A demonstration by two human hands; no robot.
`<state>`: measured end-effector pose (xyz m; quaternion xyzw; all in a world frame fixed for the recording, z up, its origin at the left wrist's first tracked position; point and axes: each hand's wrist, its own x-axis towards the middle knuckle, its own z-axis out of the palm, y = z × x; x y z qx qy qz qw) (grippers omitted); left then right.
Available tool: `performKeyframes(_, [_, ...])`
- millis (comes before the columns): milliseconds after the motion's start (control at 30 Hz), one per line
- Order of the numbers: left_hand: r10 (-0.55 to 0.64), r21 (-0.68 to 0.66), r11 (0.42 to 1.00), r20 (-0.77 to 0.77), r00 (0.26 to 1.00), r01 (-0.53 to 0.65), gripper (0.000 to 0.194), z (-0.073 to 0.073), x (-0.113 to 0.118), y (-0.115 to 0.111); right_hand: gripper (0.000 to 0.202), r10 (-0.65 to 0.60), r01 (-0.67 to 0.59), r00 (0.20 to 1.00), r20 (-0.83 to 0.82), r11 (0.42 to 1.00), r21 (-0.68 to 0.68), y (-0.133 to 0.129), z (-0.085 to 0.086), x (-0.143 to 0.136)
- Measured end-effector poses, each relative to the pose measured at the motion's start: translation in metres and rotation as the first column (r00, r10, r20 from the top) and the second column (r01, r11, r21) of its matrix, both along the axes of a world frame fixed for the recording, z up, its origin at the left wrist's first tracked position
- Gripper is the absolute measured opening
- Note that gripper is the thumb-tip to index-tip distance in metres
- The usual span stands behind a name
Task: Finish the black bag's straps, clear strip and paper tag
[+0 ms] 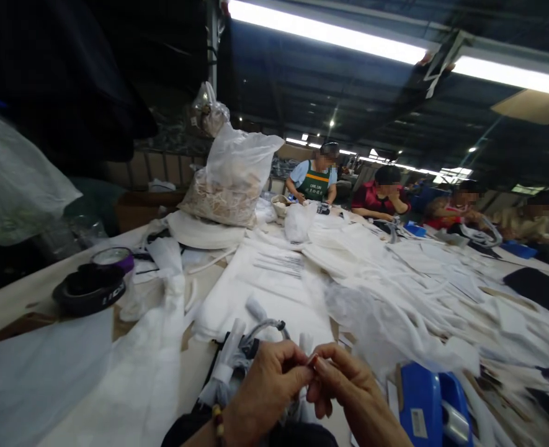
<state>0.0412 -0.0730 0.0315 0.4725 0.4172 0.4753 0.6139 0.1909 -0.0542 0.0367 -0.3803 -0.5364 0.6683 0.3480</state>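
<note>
My left hand (267, 386) and my right hand (348, 386) meet fingertip to fingertip low in the middle of the view. Both are closed in a pinch. A tiny pale and reddish bit shows between the fingertips, too small to name. Below and behind my left hand lies an assembly of grey curved tubing (267, 324) with black fittings. Beside it a translucent plastic tube (230, 347) leans at a slant. My hands hide much of this assembly.
White fabric (274, 292) spreads ahead, with piled white pieces (423, 273) to the right. A blue tape dispenser (420, 400) stands at my right. Tape rolls (90, 288) lie left. A full plastic bag (230, 186) stands behind. Several people sit along the far table.
</note>
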Motion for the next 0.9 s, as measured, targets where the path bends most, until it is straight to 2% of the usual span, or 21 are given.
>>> performKeyframes(100, [0.012,-0.031,0.999,-0.079,0.997,-0.014,0.029,0.003,-0.003,-0.002,0.030,0.039,-0.039,0.999,0.003,0.999,0.001,-0.002,0.003,0.002])
performKeyframes(233, [-0.070,-0.083,0.994,-0.068,0.995,0.064,0.029,0.010,-0.005,-0.002,0.029,0.053,-0.055,0.997,0.053,0.998,0.040,-0.003,0.007,0.014])
performKeyframes(333, [-0.060,-0.079,0.995,-0.039,0.997,0.057,0.028,0.012,-0.002,-0.002,0.024,-0.020,-0.014,0.985,0.173,0.981,0.191,-0.005,0.002,0.024])
performKeyframes(400, [-0.049,-0.068,0.997,-0.019,0.999,0.048,0.028,0.014,0.000,-0.002,0.019,-0.135,0.040,0.957,0.257,0.938,0.345,-0.007,-0.001,0.028])
performKeyframes(533, [-0.160,-0.077,0.983,0.069,0.985,0.166,0.037,0.021,-0.001,-0.002,0.010,-0.373,0.126,0.887,0.273,0.763,0.634,-0.011,-0.001,0.032])
performKeyframes(667, [-0.294,-0.114,0.943,0.166,0.941,0.314,0.049,0.028,0.002,0.000,0.010,-0.464,0.119,0.867,0.181,0.546,0.829,-0.014,0.008,0.031])
performKeyframes(767, [-0.321,-0.154,0.931,0.080,0.944,0.330,0.053,0.030,0.012,0.003,0.017,-0.506,0.050,0.848,0.158,0.374,0.926,-0.015,0.011,0.031])
performKeyframes(833, [-0.309,-0.143,0.942,-0.015,0.951,0.303,0.049,0.031,0.019,0.006,0.017,-0.582,0.001,0.800,0.145,0.244,0.970,-0.015,0.010,0.031])
performKeyframes(900, [-0.265,-0.124,0.959,-0.087,0.960,0.253,0.043,0.033,0.026,0.008,0.015,-0.663,-0.036,0.738,0.125,0.146,0.989,-0.014,0.008,0.032])
